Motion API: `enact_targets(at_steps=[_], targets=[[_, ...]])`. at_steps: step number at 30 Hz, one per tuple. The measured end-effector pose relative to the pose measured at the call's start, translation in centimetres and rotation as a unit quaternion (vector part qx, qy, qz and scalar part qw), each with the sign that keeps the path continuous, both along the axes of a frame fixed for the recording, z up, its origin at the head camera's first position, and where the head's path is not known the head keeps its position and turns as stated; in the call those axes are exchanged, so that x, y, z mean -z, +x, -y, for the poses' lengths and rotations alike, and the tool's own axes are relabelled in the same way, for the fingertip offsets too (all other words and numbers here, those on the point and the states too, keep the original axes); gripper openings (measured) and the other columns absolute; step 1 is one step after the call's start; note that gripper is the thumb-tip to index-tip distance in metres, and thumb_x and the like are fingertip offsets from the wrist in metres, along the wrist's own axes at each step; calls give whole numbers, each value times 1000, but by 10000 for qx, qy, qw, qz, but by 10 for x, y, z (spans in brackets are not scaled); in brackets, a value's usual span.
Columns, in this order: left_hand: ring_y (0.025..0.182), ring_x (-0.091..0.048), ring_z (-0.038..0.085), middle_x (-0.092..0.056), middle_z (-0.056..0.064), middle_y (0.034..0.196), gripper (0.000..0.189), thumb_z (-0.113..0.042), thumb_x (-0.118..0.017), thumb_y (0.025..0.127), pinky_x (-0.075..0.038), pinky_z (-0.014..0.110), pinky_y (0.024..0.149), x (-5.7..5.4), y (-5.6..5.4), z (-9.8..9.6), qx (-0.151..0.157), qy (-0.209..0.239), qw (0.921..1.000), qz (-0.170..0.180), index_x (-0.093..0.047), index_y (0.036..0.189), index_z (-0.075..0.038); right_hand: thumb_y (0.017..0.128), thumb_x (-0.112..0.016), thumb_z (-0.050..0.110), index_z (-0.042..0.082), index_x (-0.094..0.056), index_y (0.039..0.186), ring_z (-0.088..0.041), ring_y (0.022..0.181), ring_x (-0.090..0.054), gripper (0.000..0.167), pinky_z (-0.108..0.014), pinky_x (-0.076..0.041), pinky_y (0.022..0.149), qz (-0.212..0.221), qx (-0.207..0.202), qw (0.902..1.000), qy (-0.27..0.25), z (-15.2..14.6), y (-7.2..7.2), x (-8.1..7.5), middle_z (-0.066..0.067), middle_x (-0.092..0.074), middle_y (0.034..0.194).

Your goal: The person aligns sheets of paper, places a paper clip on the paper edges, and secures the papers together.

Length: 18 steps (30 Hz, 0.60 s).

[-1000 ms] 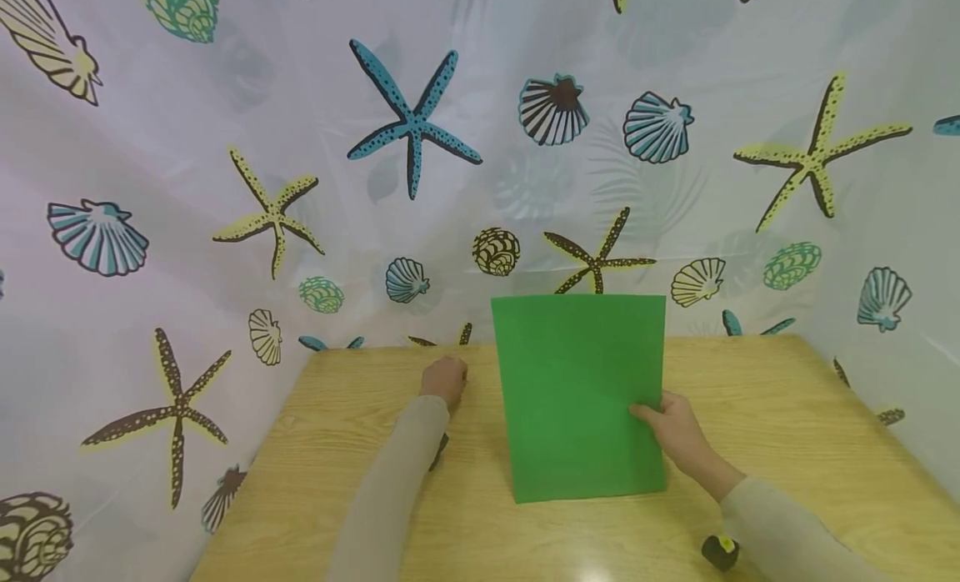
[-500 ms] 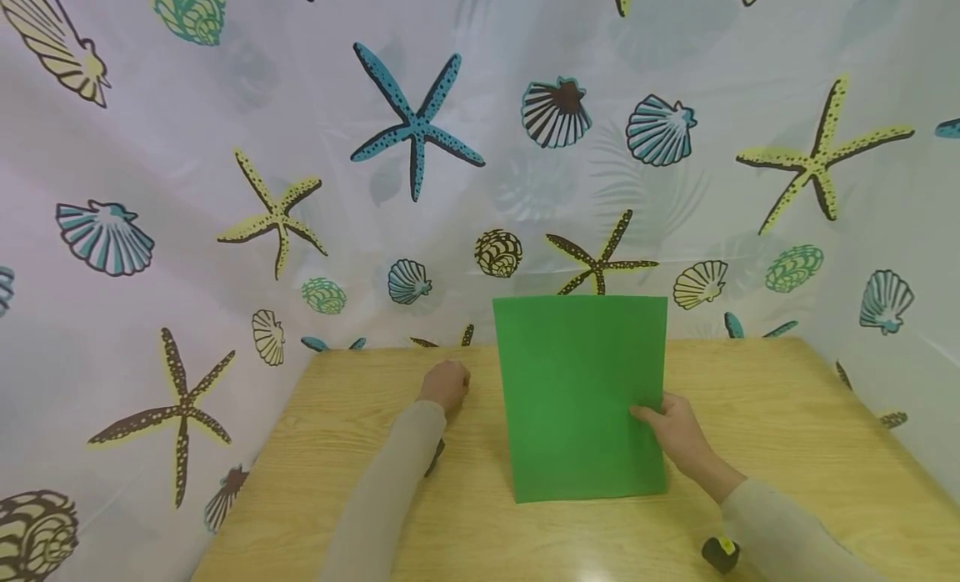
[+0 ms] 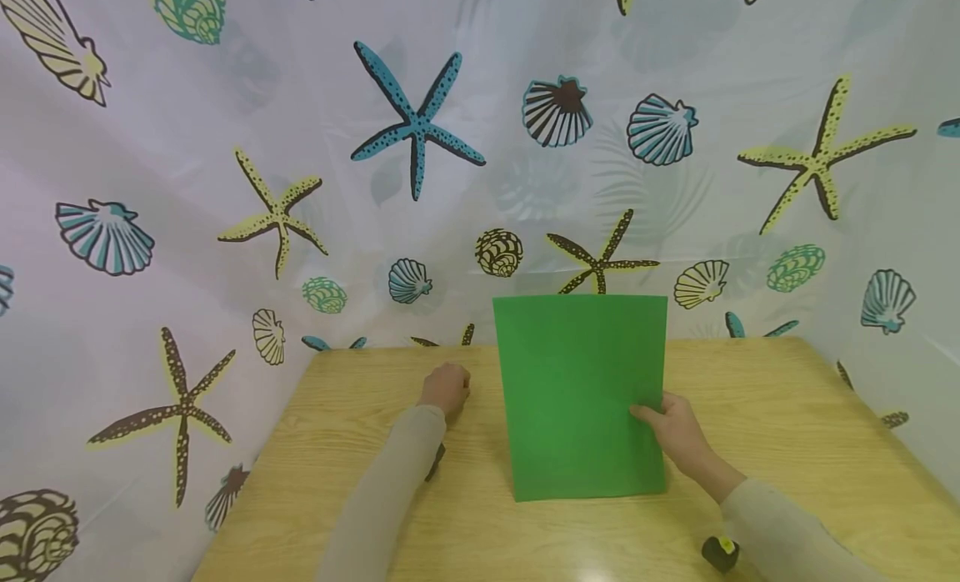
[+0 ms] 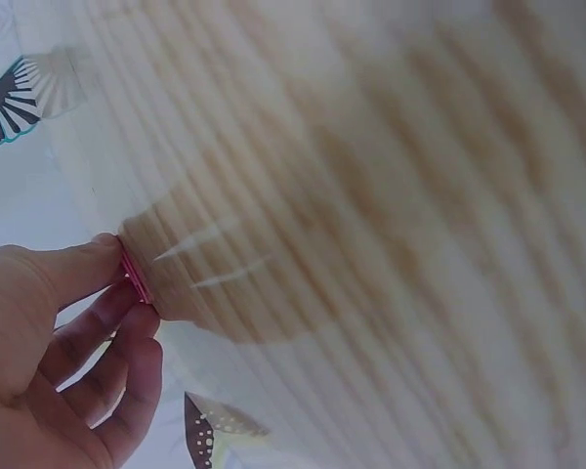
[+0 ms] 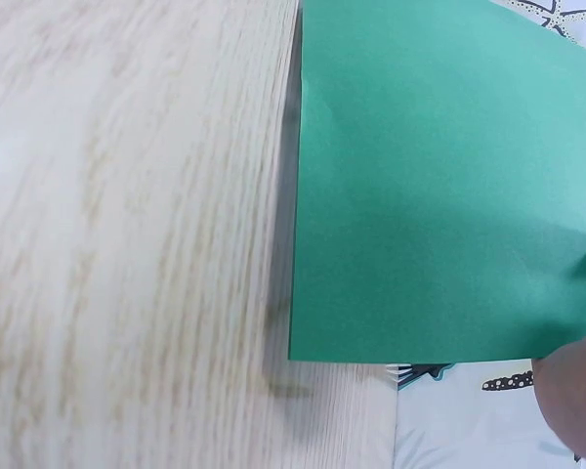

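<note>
My right hand holds a green sheet of paper upright by its right edge, thumb on the near face. The sheet's lower edge is close over the table in the head view. In the right wrist view the green sheet fills the right side, with part of a finger at its edge. Further left, my left hand rests low at the back of the table. The left wrist view shows its thumb and fingers pinching a small, thin pink-red piece right at the table surface; its kind is hidden by the fingers.
The light wood-grain table runs back to a white curtain printed with starfish and shells, which also hangs at both sides. A small black device with a yellow mark shows beside the right sleeve; another dark piece lies by the left sleeve.
The head view has shifted very slightly. My left hand has come a touch nearer; the right hand and the green sheet stay nearly still.
</note>
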<state>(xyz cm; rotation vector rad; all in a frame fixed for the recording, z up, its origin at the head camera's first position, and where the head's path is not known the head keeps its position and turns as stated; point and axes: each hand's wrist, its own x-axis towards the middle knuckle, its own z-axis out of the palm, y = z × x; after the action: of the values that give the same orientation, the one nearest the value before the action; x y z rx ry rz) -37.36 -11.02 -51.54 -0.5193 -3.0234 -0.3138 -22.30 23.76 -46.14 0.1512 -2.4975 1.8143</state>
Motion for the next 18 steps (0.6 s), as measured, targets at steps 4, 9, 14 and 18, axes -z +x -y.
enact_targets(at_steps=[4,9,14,18], targets=[[68,-62,17,-66,1,75,14,-14,-73,83,-54,33,56,-1,3,-1,-65,-36,10000,29,-68,70,-12,97,-49,6,-19,-45,126,-32,105,-59,38,-40,-52,86,16,8,10000,-20,1,0,0,-31,-56,120],[70,-63,18,-67,1,76,13,-13,-73,83,-54,34,57,-3,6,-3,-145,-86,9997,165,-67,72,-11,97,-49,5,-20,-45,125,-37,106,-59,38,-41,-52,88,3,25,10000,43,1,1,-1,-32,-55,120],[71,-63,19,-66,3,76,13,-13,-73,83,-54,33,58,-5,8,-5,-157,-135,9995,239,-67,72,-10,96,-50,5,-21,-45,124,-38,106,-59,39,-42,-52,87,-10,34,10000,55,2,2,-1,-32,-56,119],[72,-63,19,-66,3,77,12,-12,-73,83,-54,33,59,-5,7,-6,-165,-158,9995,200,-67,73,-9,96,-50,5,-20,-45,125,-36,105,-59,39,-41,-52,87,-53,34,10000,54,1,1,-1,-32,-56,119]])
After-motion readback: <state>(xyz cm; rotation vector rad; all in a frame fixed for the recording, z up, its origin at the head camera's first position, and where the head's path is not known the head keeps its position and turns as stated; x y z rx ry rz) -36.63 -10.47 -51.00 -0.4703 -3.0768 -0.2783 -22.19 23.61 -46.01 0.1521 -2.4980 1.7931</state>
